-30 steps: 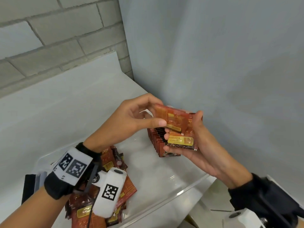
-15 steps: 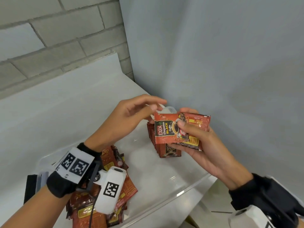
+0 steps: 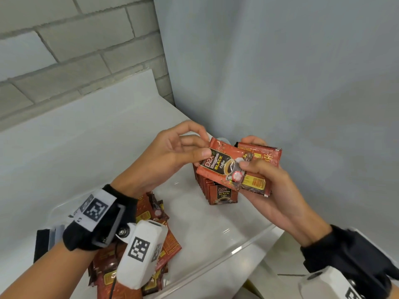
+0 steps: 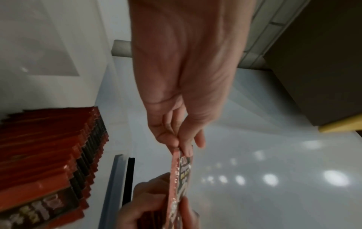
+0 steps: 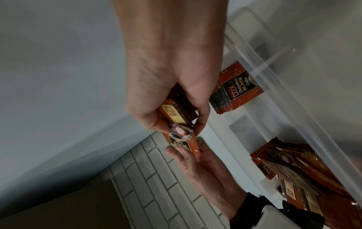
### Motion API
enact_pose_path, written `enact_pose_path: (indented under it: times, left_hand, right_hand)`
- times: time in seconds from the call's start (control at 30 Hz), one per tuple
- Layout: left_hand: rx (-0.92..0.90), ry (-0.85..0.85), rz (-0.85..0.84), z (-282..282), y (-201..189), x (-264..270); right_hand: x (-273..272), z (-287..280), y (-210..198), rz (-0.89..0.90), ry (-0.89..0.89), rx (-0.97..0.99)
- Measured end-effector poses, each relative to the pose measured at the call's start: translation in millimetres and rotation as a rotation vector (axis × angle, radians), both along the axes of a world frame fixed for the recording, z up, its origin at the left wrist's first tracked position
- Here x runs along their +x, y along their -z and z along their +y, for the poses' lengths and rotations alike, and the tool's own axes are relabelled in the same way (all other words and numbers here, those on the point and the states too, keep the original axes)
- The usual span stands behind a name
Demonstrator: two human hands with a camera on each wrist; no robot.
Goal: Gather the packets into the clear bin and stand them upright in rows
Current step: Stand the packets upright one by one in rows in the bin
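Above clear bin [image 3: 248,249], packet [image 3: 222,167] reads "D2X BLACK Coffee".

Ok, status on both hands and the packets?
Left hand pinches front red coffee packet; right hand holds small stack. Upright row in clear bin. Nothing blocking.

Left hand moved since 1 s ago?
Yes. The left hand went from the stack's near edge to pinching the front packet, above the upright row.
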State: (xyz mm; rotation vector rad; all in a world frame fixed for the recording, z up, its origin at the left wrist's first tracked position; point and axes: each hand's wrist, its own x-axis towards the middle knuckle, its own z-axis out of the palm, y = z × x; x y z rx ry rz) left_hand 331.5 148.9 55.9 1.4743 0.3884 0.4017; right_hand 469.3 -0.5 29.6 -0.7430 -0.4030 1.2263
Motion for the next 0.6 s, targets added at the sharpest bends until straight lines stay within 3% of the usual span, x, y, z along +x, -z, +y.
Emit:
enact_pose_path:
  times: [0.13,0.3,0.43,0.6]
  left_hand:
    - [0.291,0.030,0.058,3,-10,-6]
    - [0.595,0.311,0.219,9,-17,-12]
    - [0.971,0.548,0.259,-4,6,9]
    - [1.228,0.574,0.189,-12,34,28]
  right_hand:
    - [-3,0,-2,-0.003,0.036,0.031]
    - [0,1,0,0.044,0.245,0.026]
    - [1,0,1,0.020,0.264,0.004]
    - [0,0,2,0.029,0.263,0.009]
